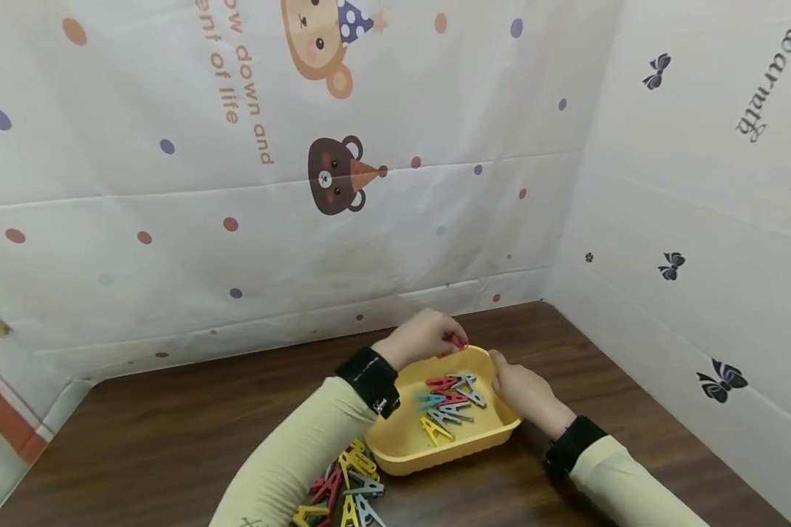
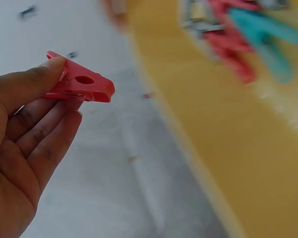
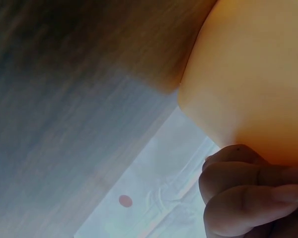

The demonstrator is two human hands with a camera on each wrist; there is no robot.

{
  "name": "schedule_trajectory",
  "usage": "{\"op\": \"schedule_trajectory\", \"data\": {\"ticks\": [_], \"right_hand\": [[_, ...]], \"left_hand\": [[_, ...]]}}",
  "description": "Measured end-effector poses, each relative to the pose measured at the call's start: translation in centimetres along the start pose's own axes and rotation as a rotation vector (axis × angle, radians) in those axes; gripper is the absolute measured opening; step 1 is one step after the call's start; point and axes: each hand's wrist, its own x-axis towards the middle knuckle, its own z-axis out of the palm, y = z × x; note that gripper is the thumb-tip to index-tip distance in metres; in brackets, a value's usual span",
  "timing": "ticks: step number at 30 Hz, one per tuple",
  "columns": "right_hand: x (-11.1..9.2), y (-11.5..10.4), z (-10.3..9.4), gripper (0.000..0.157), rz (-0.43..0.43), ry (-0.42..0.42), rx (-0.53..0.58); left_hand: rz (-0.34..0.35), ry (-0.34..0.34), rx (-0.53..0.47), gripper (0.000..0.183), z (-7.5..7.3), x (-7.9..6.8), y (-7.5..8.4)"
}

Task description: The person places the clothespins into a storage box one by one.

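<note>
My left hand [image 1: 428,337] pinches a red clothespin [image 2: 82,84] between thumb and fingers, above the far rim of a yellow plastic basin [image 1: 448,460]. In the left wrist view the clothespin points toward the basin, apart from it. My right hand [image 1: 526,391] grips the basin's right side, thumb at the rim; its curled fingers [image 3: 253,198] lie against the outer wall in the right wrist view. Inside the basin lie several clothespins: red ones [image 1: 440,382], a teal one [image 1: 428,400], grey ones [image 1: 450,414] and a yellow one [image 1: 437,430].
A loose pile of yellow, red and grey clothespins [image 1: 359,487] lies on the brown wooden table [image 1: 151,439], left of the basin and partly behind my left sleeve. A printed white sheet [image 1: 270,278] hangs along the back, another [image 1: 685,315] along the right side.
</note>
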Motion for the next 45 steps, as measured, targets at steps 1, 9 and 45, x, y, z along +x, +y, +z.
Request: {"op": "schedule_trajectory", "data": {"ticks": [1, 9, 45], "right_hand": [[0.0, -0.1, 0.0, 0.052, -0.006, 0.002, -0.003], [0.0, -0.2, 0.2, 0.051, -0.023, 0.019, -0.005], [-0.2, -0.5, 0.1, 0.052, 0.004, 0.006, -0.003]], "left_hand": [[-0.014, -0.019, 0.032, 0.015, 0.6, 0.2, -0.1], [-0.116, -0.115, 0.204, 0.019, 3.9, 0.4, -1.2], [-0.108, 0.005, -0.020, 0.023, -2.7, -3.2, 1.0]]}}
